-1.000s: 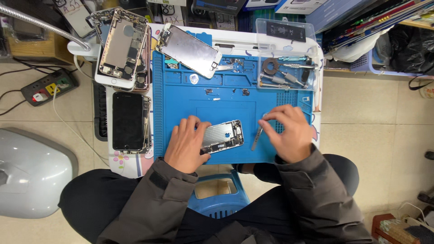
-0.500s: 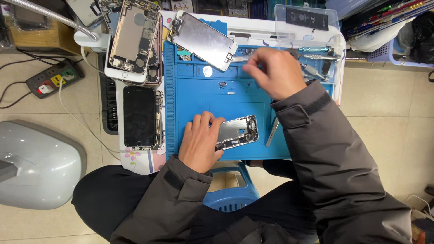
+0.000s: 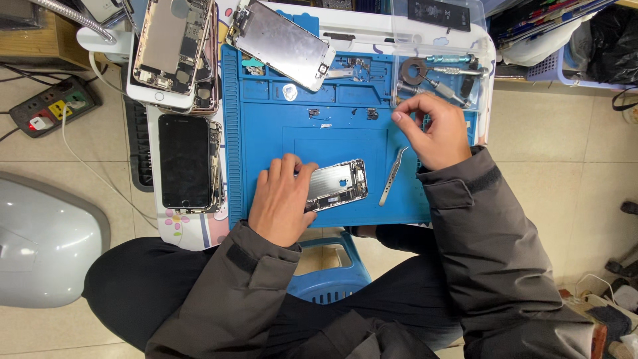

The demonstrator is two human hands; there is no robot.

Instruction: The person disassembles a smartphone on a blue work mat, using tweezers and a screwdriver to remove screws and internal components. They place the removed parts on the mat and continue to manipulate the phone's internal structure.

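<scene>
Right hand (image 3: 435,129) has drawn back from the far trays.

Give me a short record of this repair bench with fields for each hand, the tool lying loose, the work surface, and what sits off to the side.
left hand: left hand rests flat on the opened phone chassis, holding it down
right hand: right hand raised over the mat, fingers pinched; whether they hold anything is too small to tell
loose tool: metal tweezers lie beside the chassis
work surface: blue repair mat
side: dark-screened phone lies beside the mat's edge; detached screen panel at the top
</scene>
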